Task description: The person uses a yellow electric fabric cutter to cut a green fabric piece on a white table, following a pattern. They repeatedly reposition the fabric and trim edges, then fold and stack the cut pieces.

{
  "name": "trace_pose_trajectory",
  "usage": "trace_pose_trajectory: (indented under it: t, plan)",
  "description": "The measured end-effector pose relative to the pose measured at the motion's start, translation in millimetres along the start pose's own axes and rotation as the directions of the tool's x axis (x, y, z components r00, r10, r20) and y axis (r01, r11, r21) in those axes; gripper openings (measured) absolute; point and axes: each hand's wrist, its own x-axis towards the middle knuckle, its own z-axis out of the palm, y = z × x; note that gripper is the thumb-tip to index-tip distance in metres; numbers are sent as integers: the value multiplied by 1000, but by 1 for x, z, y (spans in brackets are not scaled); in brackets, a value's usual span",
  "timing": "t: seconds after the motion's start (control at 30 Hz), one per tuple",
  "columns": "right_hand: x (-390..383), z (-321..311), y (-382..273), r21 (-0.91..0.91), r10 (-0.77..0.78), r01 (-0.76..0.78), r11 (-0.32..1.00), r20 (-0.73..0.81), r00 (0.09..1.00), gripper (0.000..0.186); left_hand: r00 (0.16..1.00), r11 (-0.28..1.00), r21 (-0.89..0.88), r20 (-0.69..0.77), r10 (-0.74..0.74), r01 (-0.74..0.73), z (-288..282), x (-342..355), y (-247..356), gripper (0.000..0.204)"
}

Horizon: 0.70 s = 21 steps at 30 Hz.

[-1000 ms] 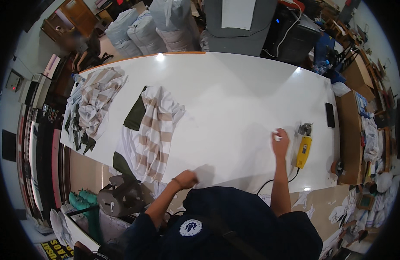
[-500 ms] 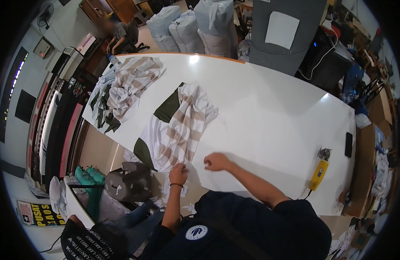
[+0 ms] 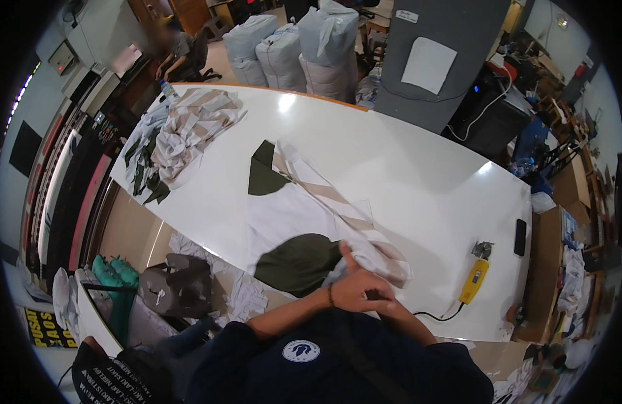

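On the white table (image 3: 432,195) a white garment (image 3: 291,212) with dark green panels and beige stripes lies spread. One green panel (image 3: 297,262) is next to my hands. The striped part (image 3: 338,202) stretches along its right side. At the near edge, my left hand (image 3: 355,291), with a bracelet at the wrist, reaches right over the garment. My right hand (image 3: 390,307) overlaps it and is mostly hidden. A finger or thumb points up onto the cloth; whose it is and whether either hand grips the fabric cannot be made out.
A heap of similar cloth (image 3: 190,131) lies at the table's far left. A yellow corded cutter (image 3: 474,279) and a black phone (image 3: 520,237) lie to the right. Below the left edge are a grey stool (image 3: 176,286) and scraps. Another person (image 3: 176,50) sits beyond; a dark cap shows at lower left.
The garment is now spread flatter, its striped part swung to the right and more white and green showing. My left hand has crossed rightward to meet my right hand. The view has shifted.
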Motion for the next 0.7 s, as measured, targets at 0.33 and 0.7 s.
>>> trace_pose_trajectory:
  t: [0.33,0.7]
  plan:
    - [-26,-38,-61,286,-676,627,724,115,728,57,540,805,-485,-803,-253,-343,-33,-65,-54,46]
    - [-97,32,-245,625,-941,755,198,-94,324,47,-119,596,780,-621,775,-191,-107,-79,172,55]
